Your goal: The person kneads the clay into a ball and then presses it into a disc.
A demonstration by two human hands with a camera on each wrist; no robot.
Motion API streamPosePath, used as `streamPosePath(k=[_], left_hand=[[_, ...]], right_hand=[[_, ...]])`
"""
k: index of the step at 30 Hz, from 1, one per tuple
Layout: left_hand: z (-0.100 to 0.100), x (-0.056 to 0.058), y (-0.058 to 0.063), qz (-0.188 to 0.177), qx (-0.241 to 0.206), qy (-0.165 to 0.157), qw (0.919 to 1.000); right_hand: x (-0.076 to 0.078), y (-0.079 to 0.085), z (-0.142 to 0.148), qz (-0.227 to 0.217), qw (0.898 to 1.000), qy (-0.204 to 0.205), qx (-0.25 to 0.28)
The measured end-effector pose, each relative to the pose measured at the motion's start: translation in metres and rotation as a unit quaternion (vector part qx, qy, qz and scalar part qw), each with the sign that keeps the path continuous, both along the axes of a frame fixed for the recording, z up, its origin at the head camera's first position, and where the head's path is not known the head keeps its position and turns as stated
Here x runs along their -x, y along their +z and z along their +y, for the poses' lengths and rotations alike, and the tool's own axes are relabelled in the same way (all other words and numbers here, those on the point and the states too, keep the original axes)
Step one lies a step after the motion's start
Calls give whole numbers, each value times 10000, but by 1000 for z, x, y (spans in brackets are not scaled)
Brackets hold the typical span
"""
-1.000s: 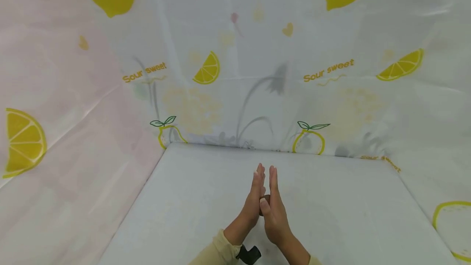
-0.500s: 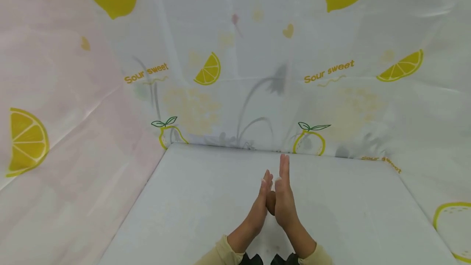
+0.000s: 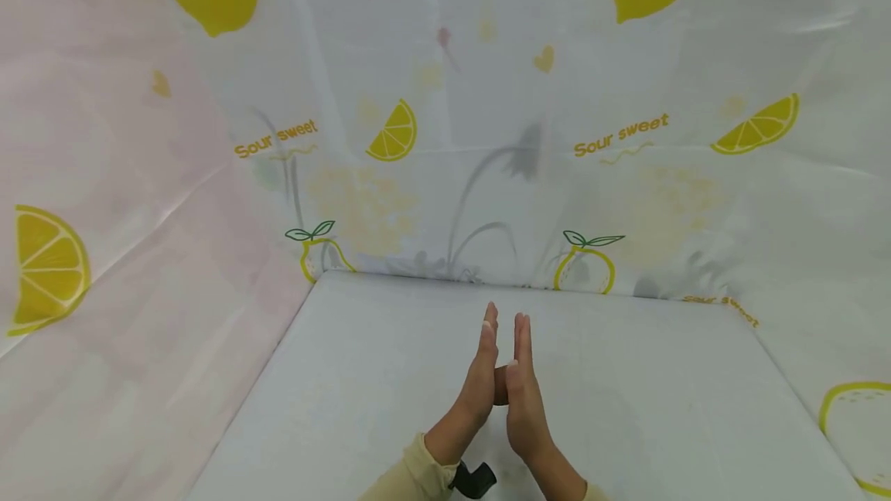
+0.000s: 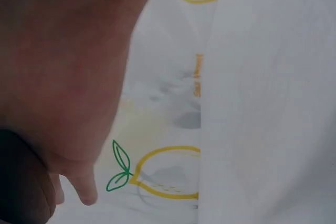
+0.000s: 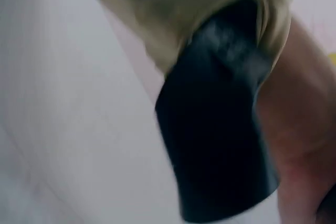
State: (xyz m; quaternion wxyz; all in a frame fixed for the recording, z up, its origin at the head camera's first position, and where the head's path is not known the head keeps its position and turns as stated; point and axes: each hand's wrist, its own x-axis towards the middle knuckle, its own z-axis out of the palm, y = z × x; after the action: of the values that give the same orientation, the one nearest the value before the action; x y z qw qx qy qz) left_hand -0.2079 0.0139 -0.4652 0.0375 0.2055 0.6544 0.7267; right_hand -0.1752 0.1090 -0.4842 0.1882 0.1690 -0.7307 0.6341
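A brown rounded lump [image 3: 500, 386] sits between my two upright palms above the white table. My left hand [image 3: 477, 385], fingers straight and pointing forward, presses it from the left. From the right side, my right hand [image 3: 526, 407] presses against the same lump, its fingers straight too and its thumb lying along the near side. Much of the lump is hidden by the right thumb and palm. In the left wrist view the lump [image 4: 31, 195] shows dark at the lower left corner, beside a close-up hand. The lump's material cannot be told.
White tabletop [image 3: 390, 346] lies below the hands. Lemon-printed sheets [image 3: 431, 199] rise at its back and sides. A black wrist device [image 3: 475, 480] is on the left forearm, below a beige sleeve [image 5: 163, 3].
The right hand slid forward past the left at half a second ago, and is now drawn back level with it. The left hand has shifted slightly left and forward; the lump stays between the palms.
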Motion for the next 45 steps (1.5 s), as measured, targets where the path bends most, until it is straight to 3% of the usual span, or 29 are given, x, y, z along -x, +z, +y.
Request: streamPosePath(k=[6,12,18,21,24,28,31,35,39,45], left_hand=[[1,1,-6,-308,40,67,9995],[5,-7,-13,-406,186,-174,9989],[5,-15,-10,163,191,-778,9966],[3,-16,-5,506,164,-885,9947],[1,-14,-2,666,110,-691,9953],[0,-10,3,580,-74,-294,9979],[1,-6,5,318,-132,5,9994],[2,-5,2,-190,-129,284,9993],[5,-9,-4,-409,-138,194,9989],[9,-16,-9,-105,-12,-82,9999]], right_hand=[[-9,10,-3,506,9987,-73,-11],[0,24,7,679,9968,71,420],[17,26,23,-244,9938,196,1062],[21,18,28,-743,9901,311,1152],[18,10,24,-888,9890,385,1121],[8,3,12,-820,9888,457,1163],[-1,3,3,-605,9892,467,1250],[-10,10,-4,5,9932,334,1115],[-10,20,-3,352,9934,221,1072],[6,31,12,-195,9910,201,1310]])
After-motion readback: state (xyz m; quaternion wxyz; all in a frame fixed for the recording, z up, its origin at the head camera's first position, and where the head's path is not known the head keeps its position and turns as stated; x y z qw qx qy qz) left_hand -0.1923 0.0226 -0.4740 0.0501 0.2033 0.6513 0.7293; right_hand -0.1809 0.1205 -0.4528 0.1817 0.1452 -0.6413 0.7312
